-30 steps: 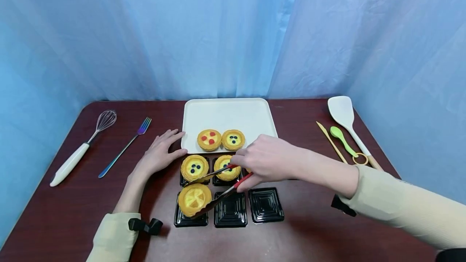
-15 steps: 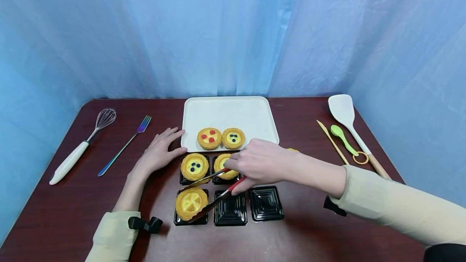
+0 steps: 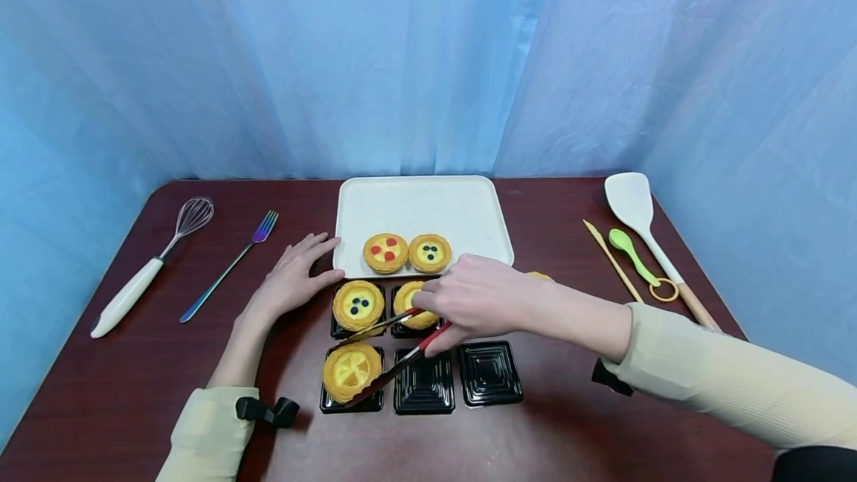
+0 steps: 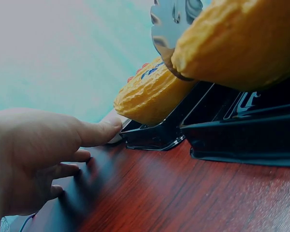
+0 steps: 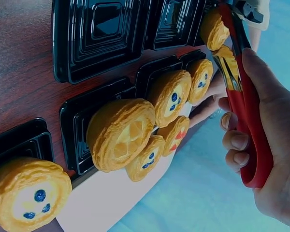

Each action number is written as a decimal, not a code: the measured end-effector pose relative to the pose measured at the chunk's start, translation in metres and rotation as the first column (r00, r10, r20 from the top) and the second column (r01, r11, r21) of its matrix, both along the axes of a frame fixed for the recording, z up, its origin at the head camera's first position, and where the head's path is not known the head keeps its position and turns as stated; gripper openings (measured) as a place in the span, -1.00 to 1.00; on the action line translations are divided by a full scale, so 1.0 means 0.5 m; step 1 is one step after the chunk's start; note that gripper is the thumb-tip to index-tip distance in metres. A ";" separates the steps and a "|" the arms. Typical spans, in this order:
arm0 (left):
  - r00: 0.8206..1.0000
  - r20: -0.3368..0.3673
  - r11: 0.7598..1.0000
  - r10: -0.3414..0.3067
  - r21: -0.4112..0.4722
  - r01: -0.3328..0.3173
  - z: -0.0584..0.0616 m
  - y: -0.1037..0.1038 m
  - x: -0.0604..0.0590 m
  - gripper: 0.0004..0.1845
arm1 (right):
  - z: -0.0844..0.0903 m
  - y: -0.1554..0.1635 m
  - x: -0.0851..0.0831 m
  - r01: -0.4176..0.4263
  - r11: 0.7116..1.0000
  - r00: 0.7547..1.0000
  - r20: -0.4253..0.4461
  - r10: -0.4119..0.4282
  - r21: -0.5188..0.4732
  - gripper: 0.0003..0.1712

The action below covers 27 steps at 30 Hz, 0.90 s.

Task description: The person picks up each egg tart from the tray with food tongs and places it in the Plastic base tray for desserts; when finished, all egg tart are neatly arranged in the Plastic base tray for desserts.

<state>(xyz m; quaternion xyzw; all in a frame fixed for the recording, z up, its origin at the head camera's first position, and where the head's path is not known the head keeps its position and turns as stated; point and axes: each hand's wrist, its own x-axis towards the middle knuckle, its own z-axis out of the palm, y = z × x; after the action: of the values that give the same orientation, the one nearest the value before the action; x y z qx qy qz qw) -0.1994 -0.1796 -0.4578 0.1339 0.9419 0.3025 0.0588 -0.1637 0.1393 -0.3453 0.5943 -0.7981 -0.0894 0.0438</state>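
My right hand [image 3: 462,300] grips red-handled tongs [image 3: 391,359]. Their metal arms lie on either side of a lemon-topped tart [image 3: 351,372] sitting in the front-left black container [image 3: 328,406]. The right wrist view shows the red tongs [image 5: 246,121] in my fingers and that tart [image 5: 215,29] at their tips. My left hand [image 3: 291,281] lies flat on the table, its fingertips at the white tray's [image 3: 422,207] front-left corner. In the left wrist view the thumb [image 4: 99,133] touches a black container's edge, with the tongs-held tart [image 4: 237,41] close above.
Two tarts, red-dotted [image 3: 384,253] and blue-dotted [image 3: 429,253], sit on the tray. The back containers hold a blueberry tart [image 3: 358,305] and another tart [image 3: 410,302]. Two front containers [image 3: 423,385] [image 3: 490,373] are bare. Whisk [image 3: 150,270] and fork [image 3: 230,268] lie left; spatula [image 3: 636,214] and green spoon [image 3: 629,251] lie right.
My right hand has shifted slightly left and lowered the tongs, so the lemon tart has come down into the front-left container. The left hand has stayed put.
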 end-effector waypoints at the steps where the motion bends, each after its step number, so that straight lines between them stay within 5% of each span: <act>1: 1.000 -0.001 1.000 0.001 0.000 -0.001 0.000 0.000 0.000 -0.30 | 0.000 0.000 0.000 0.000 1.000 1.000 0.000 0.000 0.001 -0.37; 27: 1.000 0.005 1.000 0.007 -0.008 -0.007 0.000 0.002 0.000 -0.29 | -0.010 -0.003 -0.002 0.000 1.000 1.000 0.026 0.000 0.011 -0.38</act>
<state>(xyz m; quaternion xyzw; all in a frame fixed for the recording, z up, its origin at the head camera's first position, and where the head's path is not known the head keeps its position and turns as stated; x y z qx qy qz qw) -0.1995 -0.1788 -0.4576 0.1295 0.9433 0.2994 0.0606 -0.1649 0.1380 -0.3502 0.5955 -0.7981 -0.0863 0.0302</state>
